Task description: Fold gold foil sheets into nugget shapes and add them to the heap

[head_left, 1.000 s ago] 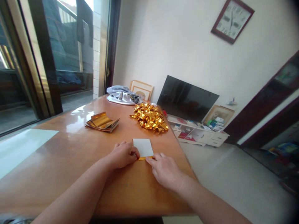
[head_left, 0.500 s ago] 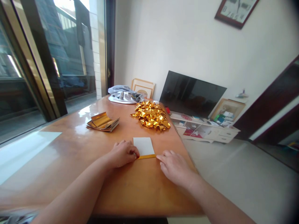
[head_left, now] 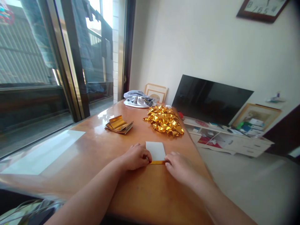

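White paper (head_left: 156, 151), gold lower edge (head_left: 157, 162), between left hand (head_left: 136, 157) and right hand (head_left: 179, 167)

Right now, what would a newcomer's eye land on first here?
The heap of crumpled gold foil on the wooden table catches the eye first, with a stack of gold foil sheets to its left. Nearer the camera, the left hand and right hand sit at a white sheet edged with a gold strip.

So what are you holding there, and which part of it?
A white paper sheet with a gold strip along its near edge. The left hand holds its near left corner, and the right hand its near right corner, both against the table.
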Motion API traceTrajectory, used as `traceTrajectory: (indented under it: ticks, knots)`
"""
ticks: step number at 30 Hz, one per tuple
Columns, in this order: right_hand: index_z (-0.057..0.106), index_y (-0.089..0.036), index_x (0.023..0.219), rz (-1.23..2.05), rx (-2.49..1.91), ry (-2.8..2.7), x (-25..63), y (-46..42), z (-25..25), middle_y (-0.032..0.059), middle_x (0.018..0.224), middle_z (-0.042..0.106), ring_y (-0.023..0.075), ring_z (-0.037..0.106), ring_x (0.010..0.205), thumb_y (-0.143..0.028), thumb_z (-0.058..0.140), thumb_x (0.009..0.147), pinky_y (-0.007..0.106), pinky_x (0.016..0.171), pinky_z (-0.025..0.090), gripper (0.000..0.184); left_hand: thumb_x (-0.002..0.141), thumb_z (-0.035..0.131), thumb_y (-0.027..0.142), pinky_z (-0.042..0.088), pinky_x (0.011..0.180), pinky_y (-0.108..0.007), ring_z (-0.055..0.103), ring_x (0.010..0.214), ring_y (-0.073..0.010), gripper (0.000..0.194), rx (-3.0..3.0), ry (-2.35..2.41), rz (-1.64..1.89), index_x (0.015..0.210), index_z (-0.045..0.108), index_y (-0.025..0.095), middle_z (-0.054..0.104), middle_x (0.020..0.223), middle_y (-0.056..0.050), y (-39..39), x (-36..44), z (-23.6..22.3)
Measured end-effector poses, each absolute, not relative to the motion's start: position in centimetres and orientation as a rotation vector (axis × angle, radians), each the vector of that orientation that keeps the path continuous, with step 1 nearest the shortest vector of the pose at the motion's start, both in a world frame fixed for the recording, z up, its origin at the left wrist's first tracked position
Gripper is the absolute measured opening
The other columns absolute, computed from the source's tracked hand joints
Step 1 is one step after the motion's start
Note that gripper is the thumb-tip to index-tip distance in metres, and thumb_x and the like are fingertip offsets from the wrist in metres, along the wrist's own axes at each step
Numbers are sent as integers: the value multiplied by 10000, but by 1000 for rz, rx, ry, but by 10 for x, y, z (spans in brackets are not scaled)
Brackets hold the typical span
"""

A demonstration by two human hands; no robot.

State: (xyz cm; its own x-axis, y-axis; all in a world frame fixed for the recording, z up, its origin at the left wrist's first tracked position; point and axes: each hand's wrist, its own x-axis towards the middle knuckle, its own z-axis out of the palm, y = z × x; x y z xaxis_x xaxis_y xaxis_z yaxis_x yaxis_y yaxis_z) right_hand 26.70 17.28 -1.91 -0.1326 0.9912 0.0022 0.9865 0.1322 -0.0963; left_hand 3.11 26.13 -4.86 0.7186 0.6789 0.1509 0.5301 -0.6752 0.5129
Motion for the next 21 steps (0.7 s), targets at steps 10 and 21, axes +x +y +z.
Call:
traceTrajectory:
  ticks: [10,21]
  knots:
    - [581,-204,753,323,-1928,-2100,271,187,-16,-5,769,625,148,567,711,-145,560,804,250,600,290,81,788,638,232,445,768,-297,602,879,-202,207,2296,1125,753,983,706,229,677,955,-34,261,38,-47]
    - [580,-207,827,845,-1454,-1561,245,191,-51,-40,700,571,138,504,622,-336,569,878,238,557,363,139,835,695,507,432,632,-259,581,735,-158,365,1725,895,890,929,647,158,662,842,-29,261,41,-49]
